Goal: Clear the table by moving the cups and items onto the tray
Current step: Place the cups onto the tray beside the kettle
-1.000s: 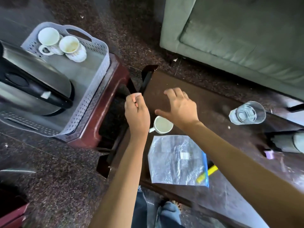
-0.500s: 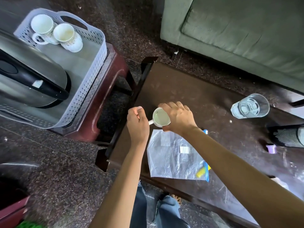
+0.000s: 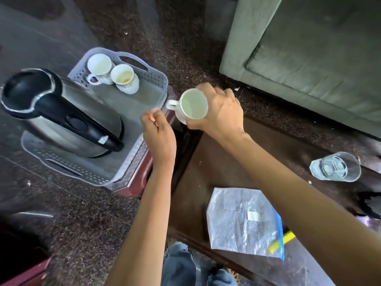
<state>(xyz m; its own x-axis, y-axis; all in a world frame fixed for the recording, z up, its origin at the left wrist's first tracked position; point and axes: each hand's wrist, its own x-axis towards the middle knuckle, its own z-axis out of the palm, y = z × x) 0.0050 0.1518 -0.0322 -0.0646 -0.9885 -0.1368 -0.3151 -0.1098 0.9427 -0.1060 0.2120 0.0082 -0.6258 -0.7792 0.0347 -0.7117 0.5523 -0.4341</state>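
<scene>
- Two glazed white cups (image 3: 112,73) sit in our perforated grey plastic tray (image 3: 144,79).
- Our right hand (image 3: 219,112) grips a round white cup (image 3: 192,106); our left hand (image 3: 159,135) curls shut, pinching nothing visible.

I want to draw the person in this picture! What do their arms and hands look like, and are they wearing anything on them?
Both arms are bare all the way up, with no sleeves showing. The left hand and right hand wear no gloves, and no rings, watch or bracelet can be seen. Fingernails look short and plain.
</scene>
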